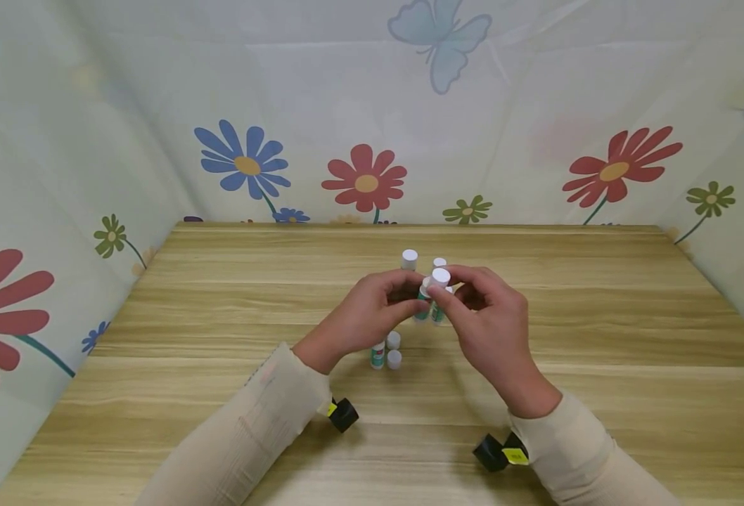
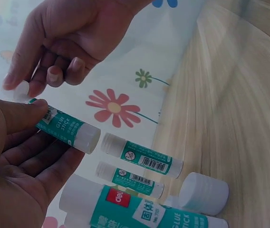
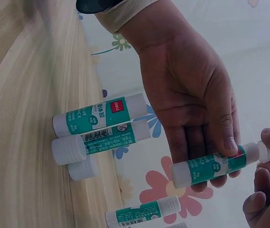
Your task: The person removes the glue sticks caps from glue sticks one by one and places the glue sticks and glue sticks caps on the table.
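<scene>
My left hand [image 1: 372, 302] grips the body of a green-and-white glue stick [image 2: 63, 124], thumb along its label. At the stick's top end, my right hand [image 1: 492, 316] pinches a white cap [image 3: 268, 153] between thumb and finger; the cap sits right at the stick's white collar [image 3: 252, 152]. Both hands are raised in front of the body, above the table. Near the left wrist stands another glue stick [image 1: 377, 356], with two loose white caps [image 1: 394, 360] beside it. Beyond the hands stand more glue sticks [image 1: 409, 258], partly hidden by the fingers.
The wood-grain table [image 1: 252, 281] runs back to a flower-printed curtain [image 1: 473, 140] that also hangs at both sides. Black wrist cameras [image 1: 344, 414] are strapped below each sleeve, close above the tabletop. In the left wrist view, two smaller glue sticks [image 2: 147, 159] stand side by side.
</scene>
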### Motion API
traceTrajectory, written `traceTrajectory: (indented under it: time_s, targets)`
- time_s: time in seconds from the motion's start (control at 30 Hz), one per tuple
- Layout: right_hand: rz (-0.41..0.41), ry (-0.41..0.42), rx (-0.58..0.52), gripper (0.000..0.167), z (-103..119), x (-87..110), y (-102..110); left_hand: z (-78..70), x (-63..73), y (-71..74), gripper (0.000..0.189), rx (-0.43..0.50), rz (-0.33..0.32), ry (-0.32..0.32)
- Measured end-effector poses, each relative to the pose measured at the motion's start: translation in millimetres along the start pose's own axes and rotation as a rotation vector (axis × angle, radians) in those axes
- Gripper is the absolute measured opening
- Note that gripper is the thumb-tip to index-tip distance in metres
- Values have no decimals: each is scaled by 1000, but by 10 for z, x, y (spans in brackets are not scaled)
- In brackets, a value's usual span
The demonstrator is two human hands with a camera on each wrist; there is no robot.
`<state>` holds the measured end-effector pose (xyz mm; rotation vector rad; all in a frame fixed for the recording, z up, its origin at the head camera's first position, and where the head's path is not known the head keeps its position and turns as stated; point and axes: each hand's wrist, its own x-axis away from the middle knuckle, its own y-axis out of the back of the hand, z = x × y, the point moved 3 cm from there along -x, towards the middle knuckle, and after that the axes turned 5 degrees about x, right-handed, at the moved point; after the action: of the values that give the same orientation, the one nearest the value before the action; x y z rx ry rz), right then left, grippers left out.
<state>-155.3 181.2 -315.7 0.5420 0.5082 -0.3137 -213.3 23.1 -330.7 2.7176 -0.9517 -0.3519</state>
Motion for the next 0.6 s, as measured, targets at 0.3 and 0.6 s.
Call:
traceTrajectory:
  time_s: [0.3,0.6]
  targets:
    - [-2,27,-9,25,5,-5,6,-16,6,85,30,4,-45,18]
    - [5,23,-36,26,-7,-10,23,-1,0,188,29,-12,-89,18]
